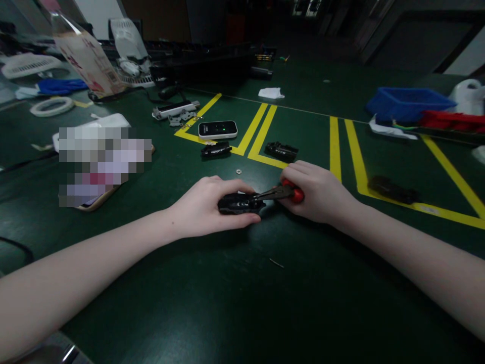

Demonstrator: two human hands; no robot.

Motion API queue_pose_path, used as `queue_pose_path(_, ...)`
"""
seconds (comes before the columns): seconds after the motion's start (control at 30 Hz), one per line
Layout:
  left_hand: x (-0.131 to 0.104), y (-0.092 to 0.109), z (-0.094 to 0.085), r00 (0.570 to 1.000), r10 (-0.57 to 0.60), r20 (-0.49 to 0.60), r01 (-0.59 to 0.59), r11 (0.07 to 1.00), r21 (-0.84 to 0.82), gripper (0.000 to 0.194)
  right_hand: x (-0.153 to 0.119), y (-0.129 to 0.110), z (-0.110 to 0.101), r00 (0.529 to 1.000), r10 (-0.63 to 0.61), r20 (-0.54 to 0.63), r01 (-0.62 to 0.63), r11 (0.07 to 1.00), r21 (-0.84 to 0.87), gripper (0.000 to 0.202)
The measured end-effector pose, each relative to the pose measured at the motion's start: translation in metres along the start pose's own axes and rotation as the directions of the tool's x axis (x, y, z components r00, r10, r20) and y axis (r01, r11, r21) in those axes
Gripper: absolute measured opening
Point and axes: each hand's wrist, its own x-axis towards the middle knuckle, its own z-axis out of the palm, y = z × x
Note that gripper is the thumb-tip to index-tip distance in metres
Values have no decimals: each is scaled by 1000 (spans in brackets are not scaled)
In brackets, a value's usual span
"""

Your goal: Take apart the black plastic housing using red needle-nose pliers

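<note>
My left hand [212, 207] grips a small black plastic part [237, 204] just above the green table, thumb and fingers wrapped along its sides. From the right, my right hand [312, 192] is closed round the red handles of needle-nose pliers [278, 192]. The jaws point left and their tips meet the right end of the black part; whether they pinch something there is too small to tell. Beyond my hands lie a small metal ring [238, 172] and two similar black parts, one at left [215, 150] and one at right [281, 151]. A thin metal pin [276, 263] lies nearer me.
A white-edged device with a green light [217, 130] sits by the yellow tape lines. At left are a partly blurred phone [106, 177], a tape roll [52, 106] and a tall bottle [85, 55]. Another black part [393, 189] and a blue bin [409, 102] are at right.
</note>
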Motion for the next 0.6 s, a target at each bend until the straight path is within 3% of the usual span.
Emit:
queue_pose_path(0.4, 3, -1, -6, 994, -41, 104, 66, 964, -257, 25, 1, -4, -5, 999, 6, 42, -8, 999, 46, 8)
queue_pose_path(0.6, 3, -1, -5, 989, -93, 119, 120, 960, -253, 32, -1, 0, -2, 1000, 2, 20, -3, 1000, 30, 9)
